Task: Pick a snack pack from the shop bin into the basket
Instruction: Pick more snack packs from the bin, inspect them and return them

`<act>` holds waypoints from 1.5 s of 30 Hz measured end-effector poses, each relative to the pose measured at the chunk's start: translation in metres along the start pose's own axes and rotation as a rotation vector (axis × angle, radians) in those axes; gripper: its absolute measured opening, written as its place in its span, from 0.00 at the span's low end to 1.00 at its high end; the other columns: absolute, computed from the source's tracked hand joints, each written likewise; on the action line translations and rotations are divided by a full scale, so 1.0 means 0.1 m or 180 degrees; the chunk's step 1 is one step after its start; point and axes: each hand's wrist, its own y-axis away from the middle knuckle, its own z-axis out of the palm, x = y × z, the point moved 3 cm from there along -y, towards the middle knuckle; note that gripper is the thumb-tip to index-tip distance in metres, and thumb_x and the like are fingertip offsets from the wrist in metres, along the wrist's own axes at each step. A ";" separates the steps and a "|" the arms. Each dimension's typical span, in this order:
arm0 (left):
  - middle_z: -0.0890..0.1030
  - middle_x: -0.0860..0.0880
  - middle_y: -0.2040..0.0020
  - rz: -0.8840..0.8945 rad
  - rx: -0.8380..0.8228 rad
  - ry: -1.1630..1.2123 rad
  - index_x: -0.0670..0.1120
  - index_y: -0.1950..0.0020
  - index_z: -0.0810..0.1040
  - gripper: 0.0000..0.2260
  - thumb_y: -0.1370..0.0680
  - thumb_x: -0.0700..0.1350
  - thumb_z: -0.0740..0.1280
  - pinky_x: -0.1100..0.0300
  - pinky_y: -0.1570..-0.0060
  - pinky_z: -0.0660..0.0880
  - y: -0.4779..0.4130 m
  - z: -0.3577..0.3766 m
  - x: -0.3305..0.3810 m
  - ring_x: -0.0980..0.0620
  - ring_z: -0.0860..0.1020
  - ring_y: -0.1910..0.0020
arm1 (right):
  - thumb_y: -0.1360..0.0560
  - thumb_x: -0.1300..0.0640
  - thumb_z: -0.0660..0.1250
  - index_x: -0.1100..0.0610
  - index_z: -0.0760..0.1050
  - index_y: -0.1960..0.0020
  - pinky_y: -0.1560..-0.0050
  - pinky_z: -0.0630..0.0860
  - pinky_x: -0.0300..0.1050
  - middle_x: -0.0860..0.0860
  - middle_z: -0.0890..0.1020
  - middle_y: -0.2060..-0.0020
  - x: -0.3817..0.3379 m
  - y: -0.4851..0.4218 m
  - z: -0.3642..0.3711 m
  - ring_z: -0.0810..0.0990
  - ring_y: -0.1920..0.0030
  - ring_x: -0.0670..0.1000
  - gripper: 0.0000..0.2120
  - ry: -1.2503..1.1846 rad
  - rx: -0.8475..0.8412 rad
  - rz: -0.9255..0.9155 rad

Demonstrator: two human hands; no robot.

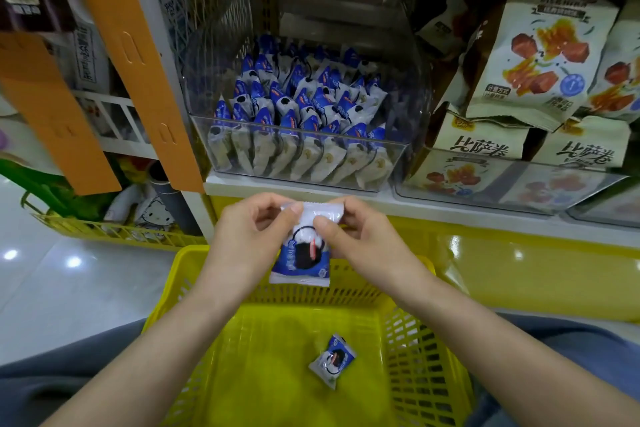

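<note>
A blue and white snack pack (300, 260) hangs upright over the far rim of the yellow basket (194, 274). My left hand (249, 236) pinches its top left corner and my right hand (360, 239) pinches its top right corner. Another pack of the same kind (331, 360) lies on the basket floor. Directly behind the hands, a clear plastic shop bin (398, 163) on the shelf holds several rows of the same packs (294, 97).
To the right of the bin, clear trays hold larger cream snack bags (540, 55). A white shelf edge (450, 208) runs above a yellow base panel. Orange cardboard strips (55, 107) lean at the left. Glossy floor and a yellow wire rack (114, 229) lie lower left.
</note>
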 end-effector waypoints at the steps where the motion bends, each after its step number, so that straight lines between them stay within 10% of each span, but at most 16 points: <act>1: 0.80 0.58 0.72 0.0063 -0.0042 -0.0082 0.48 0.62 0.78 0.07 0.25 0.39 0.66 0.72 0.67 0.73 0.01 0.01 0.02 0.65 0.76 0.71 | 0.25 0.59 0.66 0.51 0.75 0.56 0.46 0.77 0.58 0.51 0.82 0.58 0.00 0.00 -0.01 0.82 0.54 0.54 0.04 0.0049 0.0071 -0.0061; 6: 0.77 0.57 0.74 -0.0133 -0.0146 0.0049 0.46 0.64 0.76 0.10 0.23 0.39 0.64 0.73 0.70 0.69 0.01 0.06 0.01 0.65 0.73 0.74 | 0.26 0.55 0.68 0.51 0.77 0.60 0.58 0.75 0.39 0.43 0.80 0.65 -0.09 0.03 -0.05 0.77 0.62 0.41 0.04 0.0907 0.0353 -0.0875; 10: 0.77 0.56 0.74 -0.0272 -0.0247 0.0131 0.46 0.64 0.75 0.10 0.23 0.40 0.63 0.73 0.72 0.68 0.00 0.08 -0.02 0.64 0.73 0.74 | 0.25 0.52 0.66 0.53 0.77 0.55 0.62 0.75 0.44 0.45 0.77 0.62 -0.16 0.11 -0.03 0.75 0.62 0.43 0.05 0.2165 0.0420 -0.1745; 18: 0.74 0.58 0.51 0.0584 0.0032 -0.1201 0.54 0.51 0.68 0.10 0.26 0.47 0.68 0.69 0.53 0.70 0.06 0.11 -0.05 0.62 0.73 0.51 | 0.25 0.56 0.66 0.53 0.76 0.61 0.66 0.77 0.41 0.45 0.77 0.70 -0.07 -0.04 -0.16 0.75 0.70 0.44 0.06 0.1109 0.0925 -0.0634; 21: 0.74 0.60 0.50 0.0380 -0.0304 -0.0914 0.55 0.47 0.67 0.14 0.27 0.47 0.69 0.75 0.52 0.69 0.10 0.19 -0.10 0.68 0.73 0.51 | 0.24 0.56 0.65 0.55 0.75 0.63 0.68 0.81 0.46 0.47 0.77 0.71 -0.03 -0.07 -0.15 0.77 0.69 0.46 0.09 0.0343 0.0768 -0.0136; 25: 0.78 0.49 0.47 -0.0245 -0.0276 -0.0138 0.49 0.43 0.68 0.12 0.24 0.43 0.66 0.62 0.57 0.76 0.03 0.18 -0.12 0.54 0.78 0.52 | 0.21 0.54 0.58 0.55 0.78 0.55 0.64 0.79 0.37 0.48 0.82 0.62 -0.06 -0.08 -0.07 0.80 0.62 0.44 0.12 -0.0390 0.0204 -0.0015; 34: 0.80 0.44 0.44 -0.1023 -0.0267 0.1120 0.48 0.45 0.72 0.10 0.24 0.50 0.63 0.45 0.37 0.70 0.03 0.22 -0.19 0.48 0.78 0.42 | 0.27 0.54 0.68 0.50 0.78 0.49 0.61 0.73 0.28 0.46 0.79 0.52 -0.04 -0.05 -0.04 0.78 0.56 0.38 0.07 0.0859 0.0393 -0.0638; 45: 0.79 0.56 0.56 -0.0140 -0.0065 -0.0501 0.53 0.45 0.71 0.05 0.21 0.47 0.60 0.60 0.57 0.76 0.01 0.17 -0.18 0.60 0.79 0.57 | 0.27 0.57 0.65 0.51 0.79 0.57 0.59 0.76 0.37 0.43 0.82 0.64 -0.06 -0.03 -0.03 0.79 0.61 0.41 0.05 0.1674 0.0571 -0.0767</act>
